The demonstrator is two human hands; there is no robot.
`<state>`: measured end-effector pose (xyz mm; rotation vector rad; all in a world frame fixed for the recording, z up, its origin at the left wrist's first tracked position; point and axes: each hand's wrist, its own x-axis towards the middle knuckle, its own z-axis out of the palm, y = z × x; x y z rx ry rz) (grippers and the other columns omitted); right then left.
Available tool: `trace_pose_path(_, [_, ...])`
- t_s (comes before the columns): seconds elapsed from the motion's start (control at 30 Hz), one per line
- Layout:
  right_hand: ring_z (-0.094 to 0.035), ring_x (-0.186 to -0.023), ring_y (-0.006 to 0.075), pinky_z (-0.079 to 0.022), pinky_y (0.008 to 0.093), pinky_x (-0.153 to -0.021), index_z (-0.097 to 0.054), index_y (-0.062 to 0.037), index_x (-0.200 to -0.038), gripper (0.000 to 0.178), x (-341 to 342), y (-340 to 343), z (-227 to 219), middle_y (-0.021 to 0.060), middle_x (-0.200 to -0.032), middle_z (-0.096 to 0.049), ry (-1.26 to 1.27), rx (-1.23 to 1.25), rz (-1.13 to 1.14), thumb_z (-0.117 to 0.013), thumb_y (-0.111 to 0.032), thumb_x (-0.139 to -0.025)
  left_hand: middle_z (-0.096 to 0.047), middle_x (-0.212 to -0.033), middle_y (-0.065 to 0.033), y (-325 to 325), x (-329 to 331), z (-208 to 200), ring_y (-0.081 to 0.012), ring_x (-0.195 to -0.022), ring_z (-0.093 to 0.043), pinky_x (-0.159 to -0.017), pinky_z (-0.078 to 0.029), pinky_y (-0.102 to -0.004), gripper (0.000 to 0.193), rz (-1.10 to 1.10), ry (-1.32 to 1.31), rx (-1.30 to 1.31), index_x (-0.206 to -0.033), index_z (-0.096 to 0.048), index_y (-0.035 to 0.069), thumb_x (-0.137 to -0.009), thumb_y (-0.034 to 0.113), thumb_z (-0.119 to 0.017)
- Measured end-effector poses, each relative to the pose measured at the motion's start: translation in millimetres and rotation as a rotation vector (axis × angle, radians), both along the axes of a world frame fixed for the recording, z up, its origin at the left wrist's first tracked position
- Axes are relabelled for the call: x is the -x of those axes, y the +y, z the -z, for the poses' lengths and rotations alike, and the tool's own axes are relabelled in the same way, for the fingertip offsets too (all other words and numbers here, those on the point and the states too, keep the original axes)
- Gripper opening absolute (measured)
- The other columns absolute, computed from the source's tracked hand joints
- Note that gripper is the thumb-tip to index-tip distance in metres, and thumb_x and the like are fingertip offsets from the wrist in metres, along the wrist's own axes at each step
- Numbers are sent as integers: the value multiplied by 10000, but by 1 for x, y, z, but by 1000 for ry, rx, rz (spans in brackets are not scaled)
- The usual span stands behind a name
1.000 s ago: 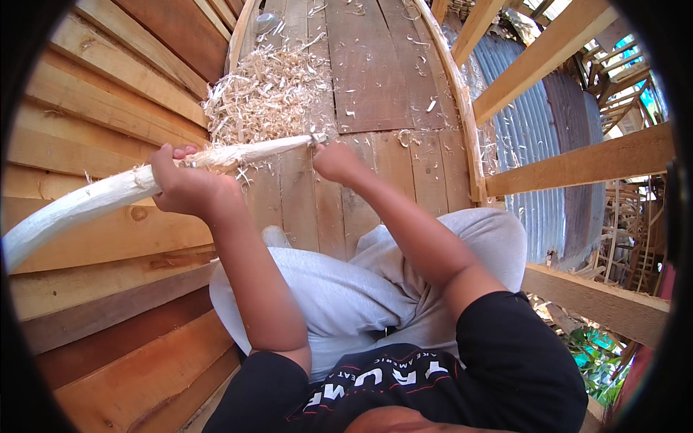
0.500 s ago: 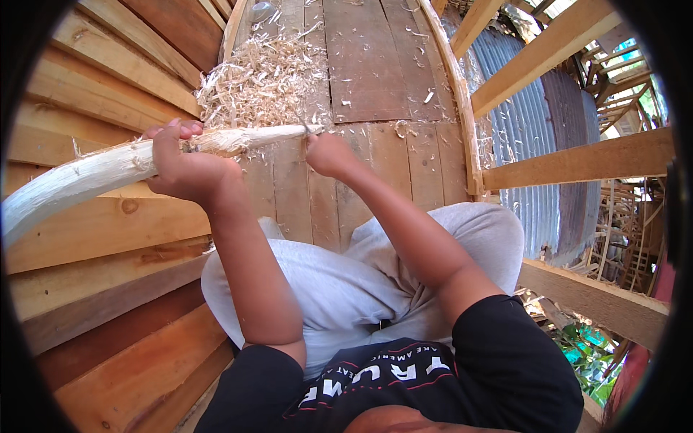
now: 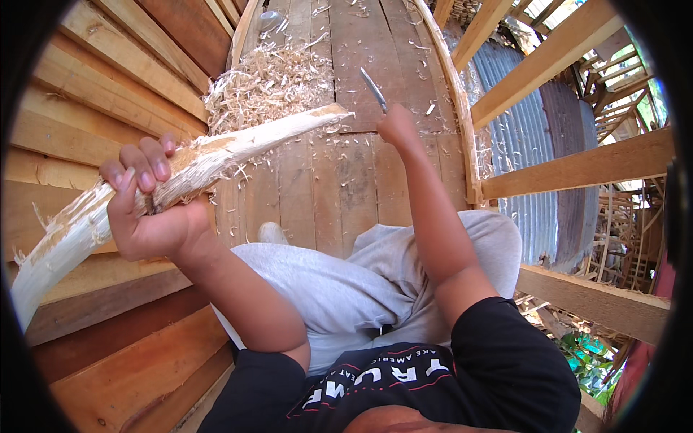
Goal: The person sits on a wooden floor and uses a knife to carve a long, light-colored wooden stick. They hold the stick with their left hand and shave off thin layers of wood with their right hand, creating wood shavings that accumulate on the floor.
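Observation:
A long, pale, peeled wooden pole (image 3: 245,143) slants from the left rim toward the middle, its surface rough with frayed fibres and its far end narrowing. My left hand (image 3: 155,198) is wrapped round it, fingers over the top and palm beneath. My right hand (image 3: 397,125) grips a knife by its handle, which the fist hides. The knife blade (image 3: 373,88) points up and to the left, away from me, and stands clear of the pole's tip.
Curled wood shavings (image 3: 271,83) are heaped on the plank floor (image 3: 328,180) beyond the pole. A small rounded container (image 3: 271,20) stands behind them. Stacked boards (image 3: 115,209) line the left side. Wooden rails (image 3: 577,164) and corrugated metal sheets (image 3: 516,94) bound the right.
My right hand has moved right and away from me with the knife, off the pole's tip. The pole has come nearer and rolled or tilted, and my left hand has shifted left and lower.

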<state>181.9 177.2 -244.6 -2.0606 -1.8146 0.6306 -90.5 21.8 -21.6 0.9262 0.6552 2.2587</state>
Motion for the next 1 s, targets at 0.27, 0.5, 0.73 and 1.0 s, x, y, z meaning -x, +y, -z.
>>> trace_pose_path(0.27, [-693,-817,365,-541,418,-753,-713,22,-874,205,-17,12,30,252,-874,-688,20,-12,72,-748,-127,-738,-384,-639,15,-21,23,-10,-121,-637,-387,-764,-341,-377,118,13,95,-11,-787,-425,163,-742,121,-525])
trace_pose_path(0.5, [-684,-915,349,-540,399,-837,-691,47,-1003,389,-52,8,17,241,-999,-691,-180,-222,216,-797,-194,-717,-371,-663,-1,-19,32,-1,-136,-665,-393,-806,-341,-386,129,-41,163,58,-784,-419,143,-739,84,-525])
trace_pose_path(0.73, [-649,-1041,367,-529,419,-891,-662,51,-1085,373,-33,-12,6,258,-1139,-650,-200,374,111,-699,-181,-796,-402,-674,-16,-15,36,6,-149,-678,-404,-815,-349,-390,146,-30,190,53,-817,-419,118,-736,52,-520])
trace_pose_path(1.0, [-692,-775,295,-585,392,-663,-628,53,-954,179,-37,9,33,182,-963,-675,719,150,338,-599,-116,-905,-402,-667,-17,-18,38,2,-151,-670,-403,-810,-363,-380,155,-99,180,50,-812,-410,113,-719,49,-517])
